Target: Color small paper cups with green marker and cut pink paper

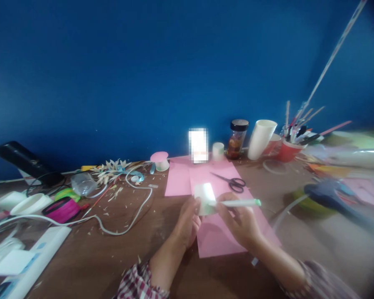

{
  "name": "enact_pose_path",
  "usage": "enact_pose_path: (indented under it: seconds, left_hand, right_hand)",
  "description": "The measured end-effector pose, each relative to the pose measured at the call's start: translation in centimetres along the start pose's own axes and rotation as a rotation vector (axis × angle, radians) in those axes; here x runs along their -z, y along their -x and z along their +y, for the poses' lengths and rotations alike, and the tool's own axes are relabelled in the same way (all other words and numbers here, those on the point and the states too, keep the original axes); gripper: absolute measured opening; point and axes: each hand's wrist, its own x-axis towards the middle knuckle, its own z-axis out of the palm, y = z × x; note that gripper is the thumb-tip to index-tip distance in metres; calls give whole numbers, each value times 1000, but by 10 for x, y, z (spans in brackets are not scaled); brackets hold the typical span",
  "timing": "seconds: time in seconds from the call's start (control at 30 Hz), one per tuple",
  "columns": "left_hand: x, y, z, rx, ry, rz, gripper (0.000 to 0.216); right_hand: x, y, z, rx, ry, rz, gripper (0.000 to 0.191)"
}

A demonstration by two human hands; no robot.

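Note:
My left hand [188, 224] is closed round the left side of a small white cylinder [204, 199], which has faint green on its lower part and a bright glare on top. In my right hand [239, 222] is a white marker pen [241, 203] with a green end, pinched and lying nearly level. The pen's tip side meets the cylinder's right side, though my fingers partly cover the contact. Pink paper sheets [218, 243] lie beneath both hands. Just beyond them, dark-handled scissors [237, 185] rest on the pink paper.
Along the wall stand a jar [237, 139], a tall white cup [262, 139] and a red cup of brushes [289, 150]. A pink-topped spool shape [159, 161] is left of the paper. A white cable [124, 233], tape rolls and a power strip [42, 261] occupy the left. A glue gun [327, 195] lies right.

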Motion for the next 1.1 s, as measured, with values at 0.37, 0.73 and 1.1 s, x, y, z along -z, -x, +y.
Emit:
enact_pose_path:
  seconds: [0.37,0.73,1.1]
  left_hand:
    - [3,-1,-1,52,14,5,27]
    - [2,0,-1,71,16,13,30]
    - [0,0,1,41,-14,-12,30]
  right_hand:
    - [0,1,1,-75,-126,-4,8]
    - [-1,0,0,-95,-134,-37,10]
    - [-2,-1,-2,-96,-130,-60,10]
